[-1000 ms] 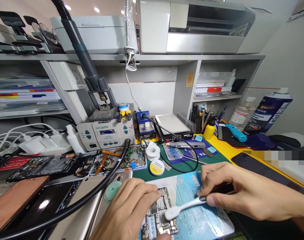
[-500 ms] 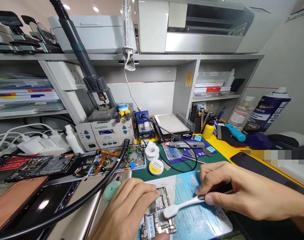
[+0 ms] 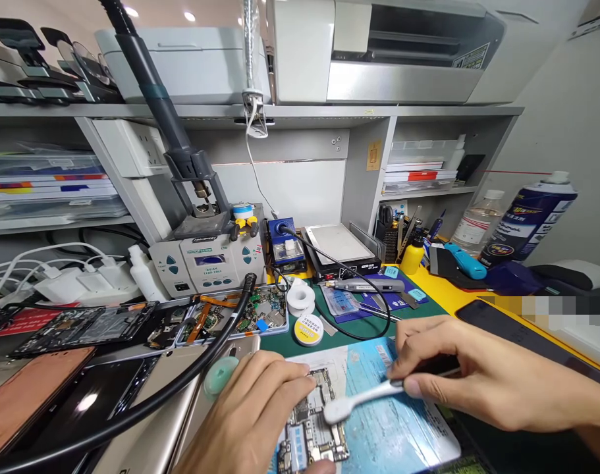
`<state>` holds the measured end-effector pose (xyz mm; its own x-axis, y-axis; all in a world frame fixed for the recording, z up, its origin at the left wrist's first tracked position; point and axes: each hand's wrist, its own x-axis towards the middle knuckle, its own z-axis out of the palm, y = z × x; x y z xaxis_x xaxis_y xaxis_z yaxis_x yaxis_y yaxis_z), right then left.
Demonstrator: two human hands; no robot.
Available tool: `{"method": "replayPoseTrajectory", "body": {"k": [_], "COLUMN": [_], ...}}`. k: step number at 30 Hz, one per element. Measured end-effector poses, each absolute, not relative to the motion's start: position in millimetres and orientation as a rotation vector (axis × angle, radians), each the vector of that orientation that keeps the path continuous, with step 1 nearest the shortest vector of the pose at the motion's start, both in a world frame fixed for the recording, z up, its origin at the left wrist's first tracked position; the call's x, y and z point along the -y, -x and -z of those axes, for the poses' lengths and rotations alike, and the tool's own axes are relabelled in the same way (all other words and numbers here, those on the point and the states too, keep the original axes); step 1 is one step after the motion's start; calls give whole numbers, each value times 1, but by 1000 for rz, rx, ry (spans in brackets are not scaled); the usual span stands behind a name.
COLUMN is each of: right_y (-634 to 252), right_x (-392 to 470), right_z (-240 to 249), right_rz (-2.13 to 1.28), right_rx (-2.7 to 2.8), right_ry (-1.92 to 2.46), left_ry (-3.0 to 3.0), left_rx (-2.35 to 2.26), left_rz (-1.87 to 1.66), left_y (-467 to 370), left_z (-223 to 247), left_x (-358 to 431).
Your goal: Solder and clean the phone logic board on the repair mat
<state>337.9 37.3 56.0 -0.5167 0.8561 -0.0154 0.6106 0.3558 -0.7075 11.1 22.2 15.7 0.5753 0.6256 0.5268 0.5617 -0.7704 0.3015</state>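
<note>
A phone circuit board (image 3: pixel 322 431) lies on a blue and white glossy sheet (image 3: pixel 373 368) at the bottom of the view. My left hand (image 3: pixel 253 418) steadies the board, its fingers along the upper left edge and the thumb at the lower edge. In my right hand (image 3: pixel 462 375) is a white toothbrush (image 3: pixel 369 397), pinched by its dark handle end between thumb and fingers. The brush head rests over the middle right of the board, bristles hidden underneath. Left of my left hand sits a round green disc (image 3: pixel 220 376).
Several phones (image 3: pixel 141 408) lie at left, crossed by a thick black hose (image 3: pixel 181 395). Behind are a tray of boards (image 3: pixel 260 309), a solder spool (image 3: pixel 300 299), a round tin (image 3: pixel 308 329), a hot-air station (image 3: pixel 211 263) and a heating plate (image 3: pixel 342 247). A dark phone (image 3: pixel 497 329) lies right.
The toothbrush head has shifted slightly up and to the right over the board. My left hand stays in place on the board.
</note>
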Motion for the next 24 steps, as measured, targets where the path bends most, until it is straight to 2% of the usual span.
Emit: {"method": "replayPoseTrajectory", "body": {"k": [5,9,13,24], "right_y": [-337,-335,-336,-338], "right_x": [-37,-36,-36,-36], "right_z": [-56,-57,-57,-53], "right_rz": [-847,-944,-815,-892], "right_rx": [2241,2286,2258,2271], "right_ry": [1369,1306,1368,1273], "left_ry": [-2710,-2724,-2693,-2684], "left_rx": [-1013,-1022,-1022,-1021], "left_rz": [-981,-961,-991,-995], "left_y": [-11,-11,-12,-12], "left_z": [-16,-15,-12,-18], "left_x": [-23,-23,-22,-22]}}
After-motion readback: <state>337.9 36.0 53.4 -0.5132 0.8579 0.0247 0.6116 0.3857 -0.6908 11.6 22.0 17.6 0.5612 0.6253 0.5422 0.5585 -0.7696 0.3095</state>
